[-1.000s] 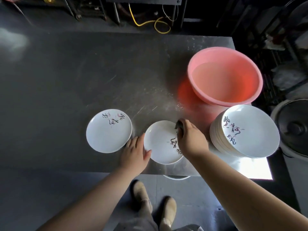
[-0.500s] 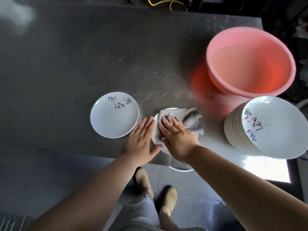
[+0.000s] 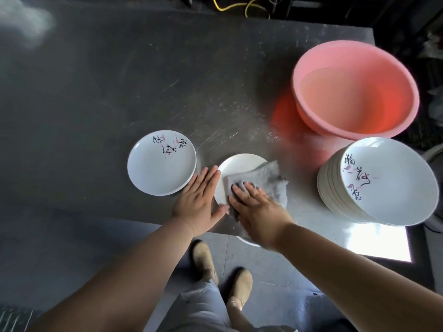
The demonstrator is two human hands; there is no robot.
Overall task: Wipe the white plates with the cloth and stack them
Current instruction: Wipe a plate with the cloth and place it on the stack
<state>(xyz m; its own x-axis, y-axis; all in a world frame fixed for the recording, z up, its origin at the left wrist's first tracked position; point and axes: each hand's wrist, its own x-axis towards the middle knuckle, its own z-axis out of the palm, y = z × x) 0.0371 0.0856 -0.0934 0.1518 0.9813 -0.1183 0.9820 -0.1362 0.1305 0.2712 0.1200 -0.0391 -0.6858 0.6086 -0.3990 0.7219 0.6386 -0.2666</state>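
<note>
A white plate point(image 3: 239, 164) lies near the table's front edge with a grey cloth point(image 3: 266, 179) spread over its right half. My right hand point(image 3: 257, 207) presses flat on the cloth with straight fingers. My left hand point(image 3: 200, 200) rests flat against the plate's left rim, fingers straight. Left of it lies a single white plate point(image 3: 159, 168) with dark script and pink marks. A tall stack of white plates point(image 3: 383, 185) stands at the right, leaning toward me.
A pink plastic basin point(image 3: 354, 89) stands at the back right, behind the stack. The steel table point(image 3: 96, 92) stretches far to the left and back. Its front edge runs just under my wrists; my feet show below it.
One second ago my right hand was bunched over the plate's right side. The cloth is now spread over the plate, and both hands lie flat. The view has shifted closer.
</note>
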